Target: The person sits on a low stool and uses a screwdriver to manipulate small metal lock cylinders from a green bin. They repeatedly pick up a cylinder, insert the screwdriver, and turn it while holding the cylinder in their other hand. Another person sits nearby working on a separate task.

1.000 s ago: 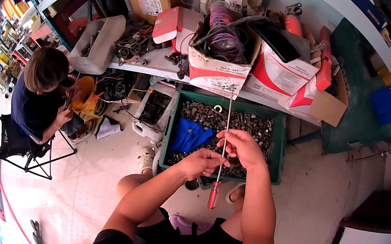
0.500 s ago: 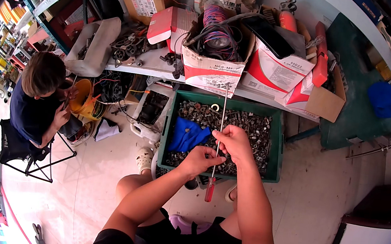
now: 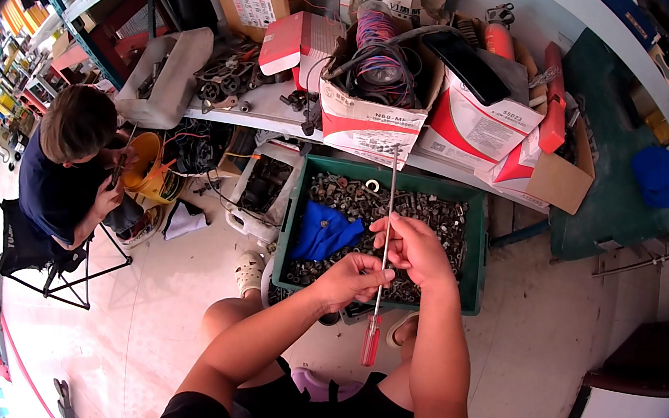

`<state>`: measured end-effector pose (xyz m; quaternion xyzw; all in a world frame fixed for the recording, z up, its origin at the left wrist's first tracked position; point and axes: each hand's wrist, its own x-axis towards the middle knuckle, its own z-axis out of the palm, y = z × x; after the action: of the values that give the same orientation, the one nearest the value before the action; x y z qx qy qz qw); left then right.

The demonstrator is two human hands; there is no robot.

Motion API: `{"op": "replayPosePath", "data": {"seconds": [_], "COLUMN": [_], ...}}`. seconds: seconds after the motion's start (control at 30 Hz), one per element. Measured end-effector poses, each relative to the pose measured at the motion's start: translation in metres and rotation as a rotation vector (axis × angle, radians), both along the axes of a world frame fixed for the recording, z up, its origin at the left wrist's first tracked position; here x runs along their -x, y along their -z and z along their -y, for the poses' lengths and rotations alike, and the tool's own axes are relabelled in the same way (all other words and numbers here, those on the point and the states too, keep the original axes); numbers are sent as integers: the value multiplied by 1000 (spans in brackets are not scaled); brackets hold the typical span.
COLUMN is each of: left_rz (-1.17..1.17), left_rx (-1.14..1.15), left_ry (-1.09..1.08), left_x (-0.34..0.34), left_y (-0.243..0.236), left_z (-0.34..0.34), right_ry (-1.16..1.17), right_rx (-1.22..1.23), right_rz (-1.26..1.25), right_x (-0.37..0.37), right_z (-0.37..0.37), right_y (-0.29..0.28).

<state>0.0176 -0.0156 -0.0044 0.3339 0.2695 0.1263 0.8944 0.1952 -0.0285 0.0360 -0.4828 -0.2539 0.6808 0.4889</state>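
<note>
A long screwdriver [image 3: 372, 331] with a clear red handle and a thin metal shaft stands across the near side of a green tub, its handle toward me and its tip pointing away. My left hand [image 3: 349, 282] is closed, thumb and fingers pinching the shaft above the handle. Further up, my right hand [image 3: 417, 254] has its fingertips closed on the shaft; whether a small part is also between them I cannot make out. Beneath both hands, the green tub [image 3: 469, 305] holds a mass of nuts and small metal parts [image 3: 434, 213]. A blue cloth [image 3: 323, 233] lies on them.
A shelf beyond the tub carries a box of wires [image 3: 370, 121], red-and-white cartons [image 3: 479, 118] and a black phone [image 3: 466, 66]. To the left, a co-worker [image 3: 72, 168] sits on a folding stool beside a yellow bucket [image 3: 148, 165]. A whitish container [image 3: 254, 220] adjoins the tub.
The screwdriver has shifted slightly toward me and to the right, its handle now lower. My right fingers sit a little farther up, while my left hand has barely moved.
</note>
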Motion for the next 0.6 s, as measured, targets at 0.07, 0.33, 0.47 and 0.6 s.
{"op": "replayPosePath", "data": {"seconds": [0.07,0.33,0.47,0.6], "left_rz": [93,224,241,212], "left_rx": [86,134,159,196], "left_ry": [14,48,51,31], "left_x": [0,-8,-15,-19], "left_y": [0,-7,-11,-9], "left_z": [0,3,5,5], "right_ry": [-18,16,95,142], "right_rx": [6,-67,-34,-4], "right_rz": [-34,-126,-95,-56], "right_x": [-3,-11,-11,-11], "right_z": [2,5,6,5], "right_y": [-5,-3,1,4]}}
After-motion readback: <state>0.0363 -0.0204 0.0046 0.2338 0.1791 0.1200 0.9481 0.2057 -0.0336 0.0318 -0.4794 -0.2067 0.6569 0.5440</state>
